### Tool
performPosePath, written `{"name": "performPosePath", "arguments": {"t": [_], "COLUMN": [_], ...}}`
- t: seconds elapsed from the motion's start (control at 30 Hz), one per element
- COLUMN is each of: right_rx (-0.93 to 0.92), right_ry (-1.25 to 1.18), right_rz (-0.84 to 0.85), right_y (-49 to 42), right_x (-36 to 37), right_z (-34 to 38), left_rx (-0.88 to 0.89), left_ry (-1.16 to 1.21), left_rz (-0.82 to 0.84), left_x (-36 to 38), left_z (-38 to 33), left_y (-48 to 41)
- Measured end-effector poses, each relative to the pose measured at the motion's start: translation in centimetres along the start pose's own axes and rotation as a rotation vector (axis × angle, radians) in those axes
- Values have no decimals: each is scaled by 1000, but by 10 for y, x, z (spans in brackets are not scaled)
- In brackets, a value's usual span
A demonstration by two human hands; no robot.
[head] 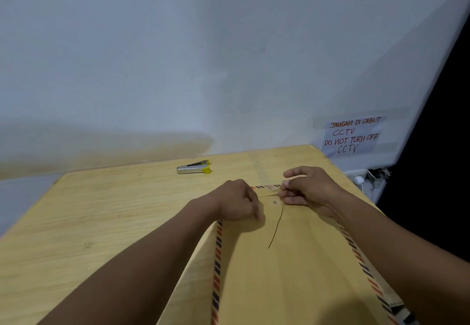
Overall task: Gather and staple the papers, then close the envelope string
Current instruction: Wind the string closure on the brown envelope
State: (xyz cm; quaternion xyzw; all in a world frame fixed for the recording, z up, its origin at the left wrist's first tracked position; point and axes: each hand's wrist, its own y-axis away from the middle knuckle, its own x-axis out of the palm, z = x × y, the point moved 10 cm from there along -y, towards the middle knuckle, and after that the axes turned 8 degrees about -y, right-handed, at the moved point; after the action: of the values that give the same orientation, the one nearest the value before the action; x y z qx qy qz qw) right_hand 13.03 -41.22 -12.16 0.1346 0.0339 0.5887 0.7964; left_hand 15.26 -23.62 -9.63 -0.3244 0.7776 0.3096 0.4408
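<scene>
Envelope [292, 274] beneath both hands: right hand [307, 187] pinches the string [278, 220]; left hand [236, 201] curled, grip unclear.

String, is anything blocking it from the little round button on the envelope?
Nothing visible. The right hand pinches the string just beside the button, which lies bare; the left hand rests on the envelope off to its side.

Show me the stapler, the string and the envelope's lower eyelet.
stapler [190, 170]: head view, middle of its silver base.
string [279, 223]: head view, middle of loose tail.
lower eyelet [274, 202]: head view, its centre.
</scene>
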Motion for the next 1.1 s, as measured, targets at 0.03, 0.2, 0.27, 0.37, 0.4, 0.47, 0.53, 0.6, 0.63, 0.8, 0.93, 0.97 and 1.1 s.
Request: {"name": "performPosePath", "arguments": {"t": [0.03,0.2,0.27,0.37,0.4,0.47,0.53,0.6,0.63,0.8,0.93,0.97,1.1], "right_rx": [33,95,36,-132,-179,-243,-273,-301,-318,-453,-532,-540,-578], "right_ry": [-13,203,359,717,791,870,928,982,1008,1126,1166,1175,1202], "right_rz": [6,-12,-27,-61,-66,-72,-73,-82,-89,-125,-110,-104,-51], "right_y": [0,2,0,1,2,5,7,9,11,27,38,39,45], "right_x": [-1,-11,-15,-16,-15,-14,-14,-14,-13,-9,-5,-4,4], "right_z": [-2,-9,-5,9,12,14,10,6,4,5,6,6,6], "left_rx": [-5,81,156,221,229,231,232,235,234,247,241,243,237], "left_ry": [-7,-262,-295,-335,-340,-334,-331,-320,-309,-347,-375,-396,-432], "left_rz": [-27,-227,-260,-237,-250,-282,-302,-325,-332,-318,-324,-319,-290], "left_x": [-1,4,13,29,32,34,35,34,33,34,34,35,36], "left_z": [1,-1,-10,-16,-16,-13,-11,-10,-10,-13,-13,-14,-14], "left_y": [0,-5,-4,-3,-3,-3,-4,-4,-3,-3,-4,-5,-8]}}
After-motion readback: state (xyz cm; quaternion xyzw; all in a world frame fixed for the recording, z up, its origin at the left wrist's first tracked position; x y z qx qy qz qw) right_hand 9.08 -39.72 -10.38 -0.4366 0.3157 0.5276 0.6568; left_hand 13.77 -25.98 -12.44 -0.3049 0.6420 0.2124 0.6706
